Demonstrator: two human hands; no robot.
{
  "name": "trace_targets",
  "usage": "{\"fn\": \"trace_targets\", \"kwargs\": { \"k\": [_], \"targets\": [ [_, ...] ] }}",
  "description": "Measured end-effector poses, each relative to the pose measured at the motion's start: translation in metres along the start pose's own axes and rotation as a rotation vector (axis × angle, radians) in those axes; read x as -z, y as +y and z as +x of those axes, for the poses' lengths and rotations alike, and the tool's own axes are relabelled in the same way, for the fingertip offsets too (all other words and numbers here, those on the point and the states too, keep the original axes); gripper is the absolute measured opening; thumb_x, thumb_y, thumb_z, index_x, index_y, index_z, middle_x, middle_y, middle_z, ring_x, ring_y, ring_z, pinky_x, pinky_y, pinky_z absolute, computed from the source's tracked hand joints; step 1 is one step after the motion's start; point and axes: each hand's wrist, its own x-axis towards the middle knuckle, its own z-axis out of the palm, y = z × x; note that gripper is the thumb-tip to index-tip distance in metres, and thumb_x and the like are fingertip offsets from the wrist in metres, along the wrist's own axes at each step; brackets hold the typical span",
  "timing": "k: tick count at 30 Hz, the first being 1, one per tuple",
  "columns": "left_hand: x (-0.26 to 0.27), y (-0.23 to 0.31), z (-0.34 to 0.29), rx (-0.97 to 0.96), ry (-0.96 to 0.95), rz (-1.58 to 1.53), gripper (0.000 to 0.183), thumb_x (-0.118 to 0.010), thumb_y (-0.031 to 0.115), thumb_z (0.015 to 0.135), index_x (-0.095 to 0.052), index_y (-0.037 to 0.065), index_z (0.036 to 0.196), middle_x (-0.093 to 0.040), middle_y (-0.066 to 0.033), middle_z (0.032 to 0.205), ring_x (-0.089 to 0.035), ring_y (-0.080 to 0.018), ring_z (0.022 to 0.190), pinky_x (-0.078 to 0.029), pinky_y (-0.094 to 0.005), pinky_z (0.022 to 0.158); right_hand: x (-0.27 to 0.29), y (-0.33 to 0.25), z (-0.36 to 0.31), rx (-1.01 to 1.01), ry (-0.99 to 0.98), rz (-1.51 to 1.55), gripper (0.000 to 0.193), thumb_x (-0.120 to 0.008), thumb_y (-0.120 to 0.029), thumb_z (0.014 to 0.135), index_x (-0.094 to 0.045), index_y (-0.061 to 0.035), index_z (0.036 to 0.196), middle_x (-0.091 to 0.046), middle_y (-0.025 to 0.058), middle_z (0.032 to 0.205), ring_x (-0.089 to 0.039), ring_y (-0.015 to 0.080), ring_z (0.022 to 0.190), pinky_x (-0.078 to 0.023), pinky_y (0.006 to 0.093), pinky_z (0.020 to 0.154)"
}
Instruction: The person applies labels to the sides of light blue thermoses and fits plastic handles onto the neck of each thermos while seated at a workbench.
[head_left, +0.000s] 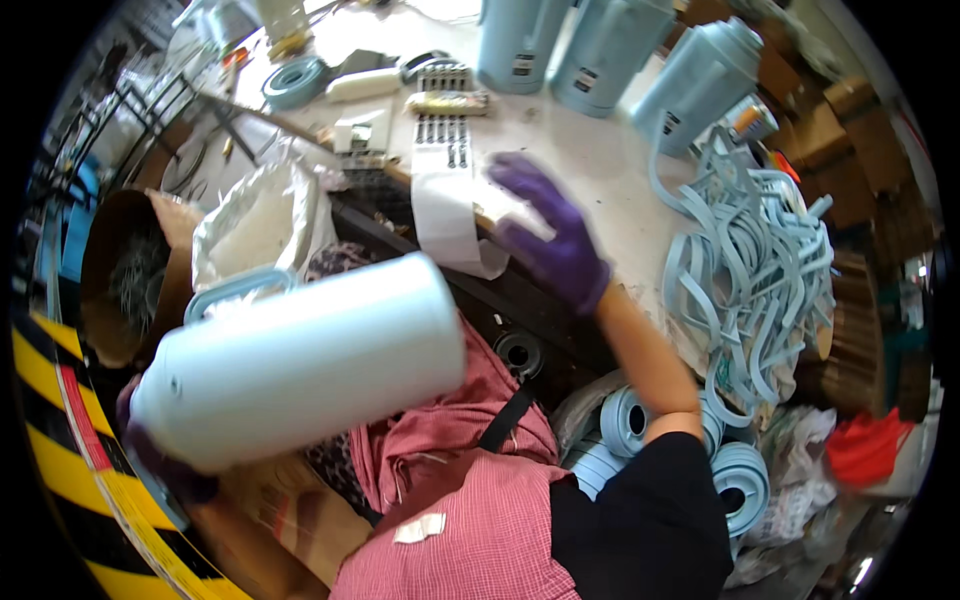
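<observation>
A light blue thermos jug is tilted on its side above my lap, its base toward the table and its handle on the upper side. My left hand, in a purple glove, is closed around its neck end, and the jug partly hides the fingers. Over the table's front edge, my gloved right hand is spread with nothing in it. Close to its fingertips, a white strip of label backing hangs down, with small dark labels farther up on it.
Several light blue jugs stand at the table's back. A tangled heap of light blue straps covers the right side. Light blue rings sit below it. At left are a white-lined bag and a cardboard box.
</observation>
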Motion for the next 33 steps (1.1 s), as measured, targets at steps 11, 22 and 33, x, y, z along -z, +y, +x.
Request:
{"fn": "trace_targets", "kwargs": {
  "k": [11,22,33],
  "targets": [
    [0.014,0.108,0.017,0.348,-0.291,-0.069,0.111,-0.054,0.076,0.084,-0.017,0.013,0.167,-0.032,-0.0218,0.167,-0.043,-0.0421,0.146,-0.038,-0.0597,0.117,0.154,0.177,-0.039,-0.763,-0.538,-1.538,0.04,-0.052,-0.036,0.096,-0.076,-0.0156,0.12,-0.065,0.0148,0.14,-0.049,0.0369,0.143,-0.027,0.0615,0.12],
    [0.008,0.094,-0.014,0.247,-0.275,-0.564,0.094,-0.058,0.066,0.091,-0.032,0.004,0.156,-0.042,-0.027,0.157,-0.041,-0.0407,0.146,-0.033,-0.0556,0.12,0.145,0.165,-0.046,-0.089,-0.422,-1.462,0.029,-0.056,-0.014,0.092,-0.072,-0.0165,0.117,-0.069,0.0096,0.124,-0.062,0.0285,0.122,-0.027,0.0503,0.124],
    [0.005,0.169,-0.04,-0.08,-0.194,-0.263,0.115,-0.093,0.049,0.062,-0.03,0.023,0.155,-0.063,-0.0116,0.128,-0.057,-0.04,0.126,-0.04,-0.0596,0.114,0.01,0.025,0.026,-0.076,0.365,-0.181,0.071,-0.064,-0.014,0.097,-0.034,-0.0099,0.162,-0.065,0.0092,0.096,-0.067,0.0217,0.094,-0.056,0.0368,0.088]
  ]
}}
